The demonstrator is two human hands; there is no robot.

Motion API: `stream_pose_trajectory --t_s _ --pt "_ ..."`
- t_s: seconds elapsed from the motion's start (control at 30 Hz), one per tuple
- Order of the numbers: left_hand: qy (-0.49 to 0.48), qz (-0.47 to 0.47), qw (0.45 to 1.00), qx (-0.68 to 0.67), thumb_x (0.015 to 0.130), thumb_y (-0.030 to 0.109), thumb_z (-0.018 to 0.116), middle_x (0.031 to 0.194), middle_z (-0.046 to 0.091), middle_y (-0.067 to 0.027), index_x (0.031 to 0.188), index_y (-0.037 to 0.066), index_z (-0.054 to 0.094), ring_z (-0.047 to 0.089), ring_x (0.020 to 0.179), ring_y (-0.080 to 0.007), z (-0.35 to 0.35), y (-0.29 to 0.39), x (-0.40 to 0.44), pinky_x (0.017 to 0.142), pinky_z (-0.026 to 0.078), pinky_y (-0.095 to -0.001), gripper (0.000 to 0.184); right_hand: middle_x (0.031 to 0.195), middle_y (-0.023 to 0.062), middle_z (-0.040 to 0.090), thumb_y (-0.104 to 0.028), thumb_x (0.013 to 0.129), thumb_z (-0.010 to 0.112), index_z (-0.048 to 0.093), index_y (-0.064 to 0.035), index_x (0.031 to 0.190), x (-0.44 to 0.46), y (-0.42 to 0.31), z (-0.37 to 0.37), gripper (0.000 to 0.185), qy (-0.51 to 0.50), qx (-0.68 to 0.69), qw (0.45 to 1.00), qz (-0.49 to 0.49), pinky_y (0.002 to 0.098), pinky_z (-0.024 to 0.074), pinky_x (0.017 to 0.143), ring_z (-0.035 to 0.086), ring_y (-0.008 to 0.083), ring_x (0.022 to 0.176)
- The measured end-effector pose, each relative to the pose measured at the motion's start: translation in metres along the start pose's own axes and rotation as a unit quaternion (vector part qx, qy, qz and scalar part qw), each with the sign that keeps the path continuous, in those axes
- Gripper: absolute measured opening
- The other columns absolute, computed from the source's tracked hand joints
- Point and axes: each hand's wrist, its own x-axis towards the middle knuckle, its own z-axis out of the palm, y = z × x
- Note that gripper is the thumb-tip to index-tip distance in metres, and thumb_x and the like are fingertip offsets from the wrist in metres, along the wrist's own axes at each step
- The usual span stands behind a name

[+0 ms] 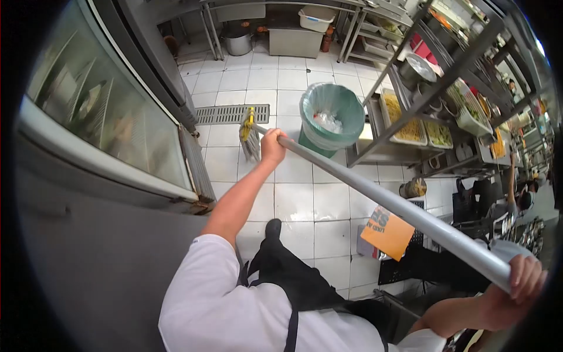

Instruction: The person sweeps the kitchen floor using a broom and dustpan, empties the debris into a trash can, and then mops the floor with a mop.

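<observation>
A mop with a long grey handle (375, 196) runs slantwise from upper left to lower right. My left hand (273, 147) is wrapped round the handle near its lower part, close to the yellow clamp. At the far end my right hand (509, 296) grips the top of the handle, close to the picture's lower right edge. The mop head (250, 141), greyish strands under a yellow clamp, is by the floor drain grate (234, 114); its strands are slightly blurred. Just right of my left hand stands a green bin (331, 144) lined with a clear bag.
A glass-door fridge (111, 111) fills the left side. Metal shelving (404, 94) with food trays (404, 120) stands right. An orange cardboard box (388, 233) lies near my feet on white tiles (296, 202). Other people work at far right. A pot (238, 44) sits at the back.
</observation>
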Motion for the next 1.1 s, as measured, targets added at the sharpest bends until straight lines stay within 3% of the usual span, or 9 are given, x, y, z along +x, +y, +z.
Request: stream_pose_trajectory --t_s 0.13,0.33,0.47,0.6,0.7,0.8,0.87,1.0,1.1 --pt "-0.062 0.015 0.998 0.018 0.070 -0.005 0.063 0.080 0.063 -0.0117 0.075 0.006 0.062 0.062 0.079 -0.0310 -0.009 -0.060 0.089 0.068 0.049 -0.0369 0.012 0.062 -0.0029 0.031 -0.012 0.091 0.059 0.037 -0.0135 0.072 -0.001 0.100 0.051 0.028 0.030 0.034 0.999 0.025 0.0282 0.0316 0.064 0.033 0.0106 0.061" --pt "-0.002 -0.016 1.000 -0.017 0.075 -0.004 0.062 0.084 0.064 -0.0116 0.077 0.011 0.064 0.062 0.091 -0.0361 0.028 -0.108 0.116 0.079 0.051 -0.0408 0.015 0.071 0.0009 0.039 -0.020 0.099 0.046 0.037 -0.0107 0.083 -0.018 0.257 0.111 0.020 0.081 -0.081 0.985 0.126 0.0392 0.0430 0.087 0.047 0.0173 0.073" --pt "-0.072 -0.036 0.996 0.033 0.073 -0.001 0.070 0.090 0.064 -0.0118 0.078 0.009 0.060 0.064 0.084 -0.0316 0.042 -0.113 0.099 0.073 0.052 -0.0378 0.016 0.080 0.0044 0.047 -0.017 0.098 0.048 0.044 -0.0074 0.083 -0.045 0.364 0.099 0.018 -0.040 -0.099 0.977 0.185 0.0478 0.0365 0.101 0.051 0.0211 0.088" --pt "-0.126 -0.082 0.988 0.034 0.075 -0.003 0.068 0.088 0.062 -0.0126 0.078 0.008 0.056 0.064 0.082 -0.0330 0.067 -0.125 0.066 0.071 0.051 -0.0400 0.016 0.078 0.0052 0.049 -0.013 0.096 0.051 0.046 -0.0056 0.080 -0.057 0.414 0.092 0.018 -0.067 -0.112 0.967 0.218 0.0470 0.0362 0.100 0.051 0.0210 0.086" --pt "-0.121 -0.137 0.982 -0.038 0.077 0.020 0.076 0.077 0.060 -0.0154 0.072 0.006 0.055 0.057 0.083 -0.0390 0.078 -0.132 0.063 0.071 0.047 -0.0455 0.026 0.072 0.0050 0.047 -0.014 0.093 0.052 0.044 -0.0058 0.076 -0.047 0.430 0.088 0.020 -0.057 -0.126 0.963 0.231 0.0454 0.0380 0.097 0.050 0.0212 0.080" --pt "-0.147 -0.041 0.986 0.068 0.076 0.019 0.075 0.079 0.062 -0.0141 0.074 0.006 0.055 0.059 0.079 -0.0375 0.072 -0.113 0.099 0.068 0.048 -0.0443 0.025 0.068 0.0076 0.050 -0.009 0.089 0.052 0.046 -0.0032 0.074 -0.015 0.459 0.084 0.018 -0.004 -0.033 0.979 0.203 0.0429 0.0446 0.086 0.051 0.0203 0.072" --pt "-0.202 -0.015 0.979 -0.019 0.075 0.018 0.074 0.077 0.062 -0.0140 0.072 0.005 0.055 0.060 0.075 -0.0373 0.076 -0.118 0.141 0.066 0.048 -0.0446 0.023 0.061 0.0065 0.045 -0.013 0.087 0.056 0.044 -0.0046 0.071 0.024 0.483 0.091 0.022 -0.026 0.023 0.985 0.172 0.0398 0.0428 0.074 0.046 0.0189 0.063" --pt "-0.252 0.023 0.967 0.039 0.075 0.016 0.071 0.071 0.062 -0.0146 0.067 0.005 0.054 0.060 0.069 -0.0374 0.073 -0.127 0.232 0.063 0.048 -0.0449 0.021 0.056 0.0051 0.044 -0.021 0.085 0.064 0.044 -0.0046 0.073 0.144 0.529 0.112 0.028 -0.315 0.112 0.925 0.182 0.0385 0.0430 0.068 0.043 0.0176 0.056" --pt "0.097 -0.057 0.994 0.005 0.080 0.029 0.072 0.062 0.056 -0.0175 0.062 0.004 0.049 0.055 0.062 -0.0387 0.082 -0.096 0.288 0.058 0.042 -0.0452 0.039 0.066 0.0041 0.048 -0.017 0.092 0.060 0.048 -0.0031 0.085 0.204 0.564 0.176 0.020 -0.157 0.113 0.975 0.106 0.0351 0.0441 0.069 0.048 0.0157 0.064"
